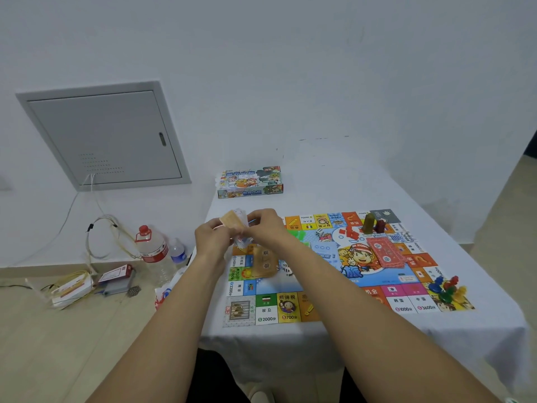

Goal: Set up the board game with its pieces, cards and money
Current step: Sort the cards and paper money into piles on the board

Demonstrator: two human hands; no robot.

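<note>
White wall behind, with a grey metal access panel (104, 135) low on the left. Pale floor, where a coil of cable (107, 239), two plastic bottles (154, 251) and some small packages (87, 285) lie near the table's left edge.

Table (479, 338) under a white cloth, pushed against the wall. Game board (343, 266) unfolded flat at its middle, printed side up, within reach of both arms. Game box (250, 182) set back near the wall, likely parked out of the way once emptied.

Red card deck (385, 251) laid on the board's right centre. Tan stack (265, 262), cards or notes, on the left part. Two tall pieces, olive and dark red (374, 225), stand at the far right corner. Coloured pawns (447, 287) clustered at the near right corner, not yet dealt out. Dice (319, 232) near the board's centre.

Both hands raised above the board's far left corner. Left hand (210, 238) curled round a wad of paper money (234, 223), orange note outermost. Right hand (266, 223) pinches the same wad at its right edge, probably thumbing notes apart to sort or count them. Held clear of the board so the sheets fan freely.

Judgement: money is the step in hand, still unsorted.
</note>
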